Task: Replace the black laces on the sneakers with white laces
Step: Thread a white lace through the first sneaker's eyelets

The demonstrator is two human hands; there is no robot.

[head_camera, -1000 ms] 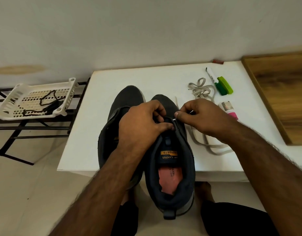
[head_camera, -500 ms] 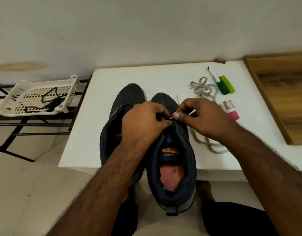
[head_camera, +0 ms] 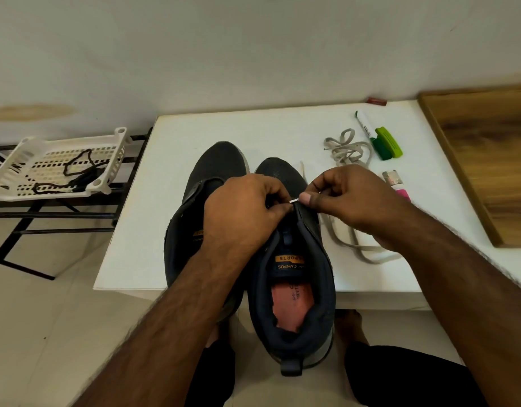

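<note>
Two dark sneakers stand side by side at the white table's front edge, heels toward me: the left sneaker [head_camera: 215, 165] and the right sneaker [head_camera: 294, 277] with a pink insole. My left hand [head_camera: 244, 210] grips the right sneaker's eyelet area, fingers curled over the tongue. My right hand [head_camera: 347, 198] pinches the tip of a white lace [head_camera: 356, 248] at an eyelet; the rest of that lace trails on the table to the right. A second white lace [head_camera: 347, 148] lies bunched farther back. Black laces [head_camera: 77, 171] lie in a white basket.
The white basket [head_camera: 21, 160] sits on a black metal rack left of the table [head_camera: 171, 201]. A marker [head_camera: 363, 124], a green clip-like item [head_camera: 388, 145] and a pink-capped tube [head_camera: 398, 186] lie at the right. A wooden board [head_camera: 488, 160] borders the table's right side.
My right hand has shifted slightly with the lace tip, staying at the eyelet of the right sneaker. The left hand keeps its grip. The view moved a little.
</note>
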